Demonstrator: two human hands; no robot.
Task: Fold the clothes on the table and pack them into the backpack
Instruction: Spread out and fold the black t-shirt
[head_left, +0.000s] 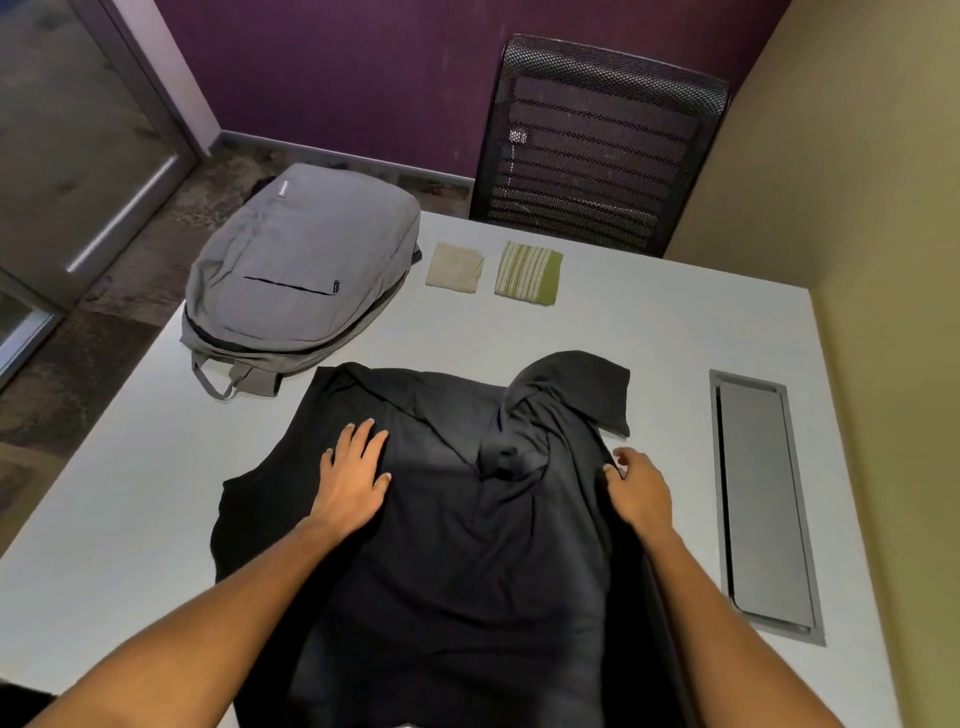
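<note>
A black shirt (447, 525) lies spread and rumpled on the white table (130, 493), with one sleeve bunched toward its upper right. My left hand (353, 470) presses flat on the shirt's left part, fingers straight. At the shirt's right edge, my right hand (639, 488) pinches the fabric. A grey backpack (306, 270) lies flat at the table's far left corner, its straps hanging toward me. Beside it sit a folded beige cloth (455, 267) and a folded green striped cloth (529, 273).
A black mesh chair (597, 140) stands behind the table's far edge. A grey metal cable hatch (763, 499) is set into the table at the right, close to the beige wall. A glass door is at the far left.
</note>
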